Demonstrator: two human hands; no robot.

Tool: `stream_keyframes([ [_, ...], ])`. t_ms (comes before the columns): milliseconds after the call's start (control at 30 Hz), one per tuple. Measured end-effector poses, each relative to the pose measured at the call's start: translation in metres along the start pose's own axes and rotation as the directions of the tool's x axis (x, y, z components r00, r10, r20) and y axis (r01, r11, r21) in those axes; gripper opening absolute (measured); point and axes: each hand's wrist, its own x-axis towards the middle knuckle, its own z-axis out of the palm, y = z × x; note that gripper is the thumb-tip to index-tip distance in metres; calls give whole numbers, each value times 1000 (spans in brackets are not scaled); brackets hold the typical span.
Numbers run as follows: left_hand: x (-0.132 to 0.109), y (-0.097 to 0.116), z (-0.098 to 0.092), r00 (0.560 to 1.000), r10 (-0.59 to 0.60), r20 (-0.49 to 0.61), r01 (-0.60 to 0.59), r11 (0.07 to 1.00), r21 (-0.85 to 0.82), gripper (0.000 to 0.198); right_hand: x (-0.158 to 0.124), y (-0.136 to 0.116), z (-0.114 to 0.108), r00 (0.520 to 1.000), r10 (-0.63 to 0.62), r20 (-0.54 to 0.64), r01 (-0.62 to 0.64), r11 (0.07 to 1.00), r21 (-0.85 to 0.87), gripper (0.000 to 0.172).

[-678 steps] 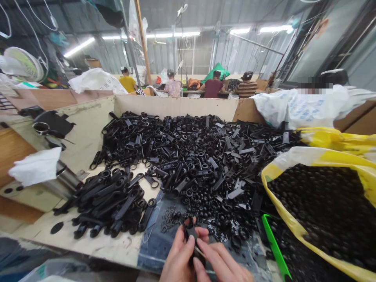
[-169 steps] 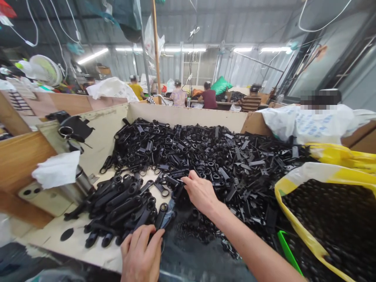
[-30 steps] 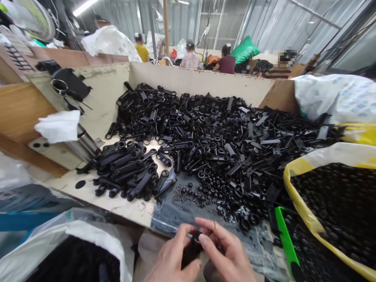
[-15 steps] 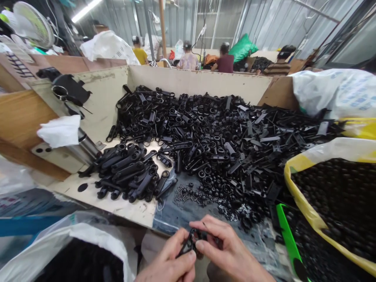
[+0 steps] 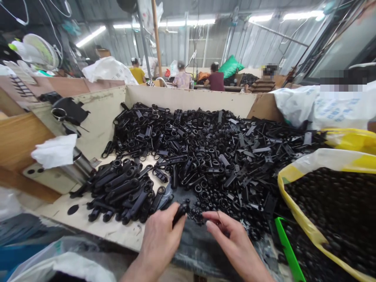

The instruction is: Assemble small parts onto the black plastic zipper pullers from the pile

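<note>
Black plastic lever (image 5: pixel 179 211) in left hand (image 5: pixel 160 242); right hand (image 5: pixel 232 244) beside small rings (image 5: pixel 205 203)

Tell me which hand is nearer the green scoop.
Right. The right hand lies just left of the green scoop; the left hand, holding a black part, is farther left.

The left hand (image 5: pixel 160 244) covers most of the black part (image 5: pixel 179 213); the right hand (image 5: pixel 232 243) maybe holds something tiny.
</note>
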Motion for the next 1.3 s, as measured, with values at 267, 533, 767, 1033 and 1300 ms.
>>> stream_keyframes([
  [267,60,19,9,987,152,56,-162,938,306,19,12,10,-4,989,-125,-81,120,991,-61,28],
  [533,56,19,-2,987,145,66,-154,975,159,19,8,11,-2,987,-138,-79,130,987,-99,22],
  [767,-7,1,30,954,-34,297,235,700,-674,28,-15,10,13,941,-336,-29,336,942,-5,19],
  [1033,-56,-31,66,981,-172,94,195,816,-544,24,-33,34,34,866,-498,48,499,852,-161,10],
  [1300,-35,-48,43,959,210,-191,-196,977,87,22,-10,29,-12,908,-400,-123,263,774,-576,31],
])
